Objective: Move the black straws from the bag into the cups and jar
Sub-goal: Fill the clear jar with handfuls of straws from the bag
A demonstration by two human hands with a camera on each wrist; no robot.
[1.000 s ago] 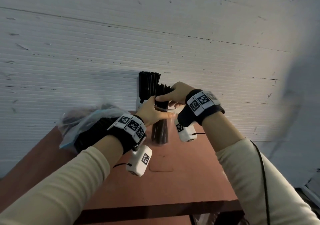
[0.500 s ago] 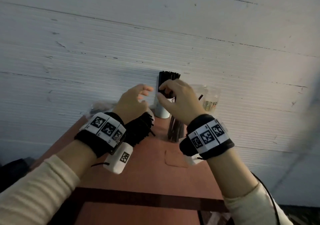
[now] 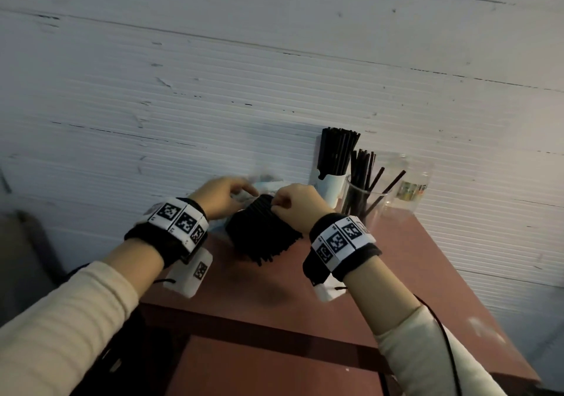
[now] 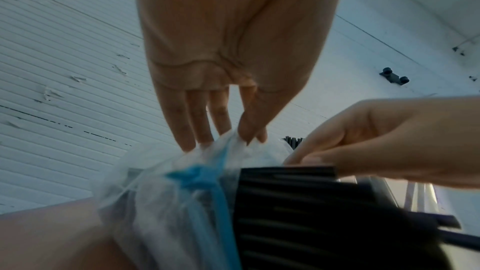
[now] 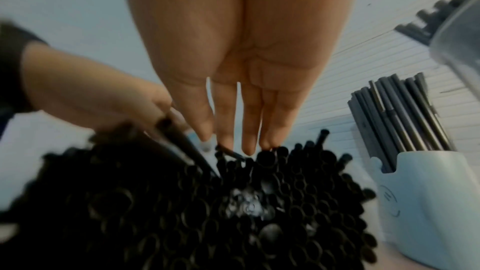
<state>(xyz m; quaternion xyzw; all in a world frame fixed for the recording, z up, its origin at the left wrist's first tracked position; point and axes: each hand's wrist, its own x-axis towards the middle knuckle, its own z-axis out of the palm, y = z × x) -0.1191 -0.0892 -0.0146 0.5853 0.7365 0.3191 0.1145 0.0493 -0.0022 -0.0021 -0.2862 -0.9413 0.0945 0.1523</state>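
A thick bundle of black straws (image 3: 262, 236) lies in a clear plastic bag (image 3: 259, 181) with a blue strip (image 4: 205, 174) on the red-brown table (image 3: 274, 298). My left hand (image 3: 222, 194) pinches the bag's plastic (image 4: 182, 192) at its far end. The right hand (image 3: 293, 203) sits on top of the bundle, with its fingertips (image 5: 246, 147) pinching among the straws' open ends (image 5: 259, 202). To the right stand a white cup (image 3: 331, 188) packed with straws, a clear cup (image 3: 363, 203) holding several straws, and a clear jar (image 3: 409, 181).
A white ribbed wall (image 3: 274, 75) rises directly behind the table. The cups and jar stand close together at the table's back right. The table's front edge (image 3: 274, 328) lies below my wrists, and a cable (image 3: 448, 350) runs along my right sleeve.
Both hands have left the clear cup and moved left and down to the bag. The left now pinches the plastic and the right is on the straw bundle.
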